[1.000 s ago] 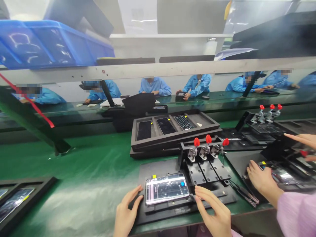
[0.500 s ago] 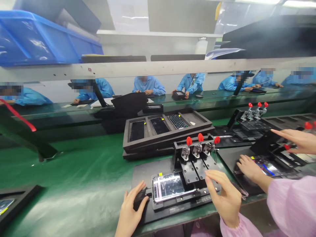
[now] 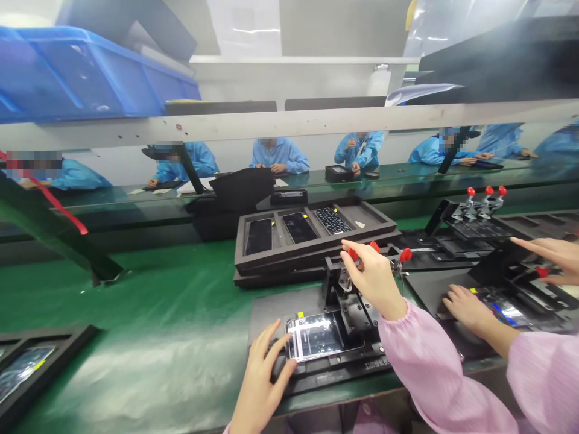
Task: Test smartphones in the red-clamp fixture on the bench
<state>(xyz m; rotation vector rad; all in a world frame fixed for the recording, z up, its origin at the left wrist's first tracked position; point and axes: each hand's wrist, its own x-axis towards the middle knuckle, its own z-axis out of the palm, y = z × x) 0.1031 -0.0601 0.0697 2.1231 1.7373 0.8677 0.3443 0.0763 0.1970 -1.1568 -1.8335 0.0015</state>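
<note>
A smartphone [image 3: 316,337] with a lit screen lies in a black test fixture [image 3: 348,361], a yellow tab at its upper edge. My left hand [image 3: 265,377] rests at the fixture's left end, fingers spread, fingertips by the phone's left edge. Beneath that hand the black piece at the fixture's end is mostly hidden. My right hand [image 3: 375,280] is up at the toggle clamps, thumb and fingers round the left red knob [image 3: 353,255]. The middle knob [image 3: 374,246] shows above this hand, and the right knob [image 3: 406,255] stands beside it.
Behind the fixture, a stacked black tray [image 3: 316,250] holds several phones. Another tray [image 3: 49,367] sits at left. A co-worker's hands [image 3: 470,310] work at a neighbouring fixture on the right. A blue bin [image 3: 99,75] is on the shelf [image 3: 289,123] above; people in blue sit opposite.
My right hand has risen from the fixture's front right to the red clamp knobs. My left hand has opened from around the black end piece and shifted towards the phone.
</note>
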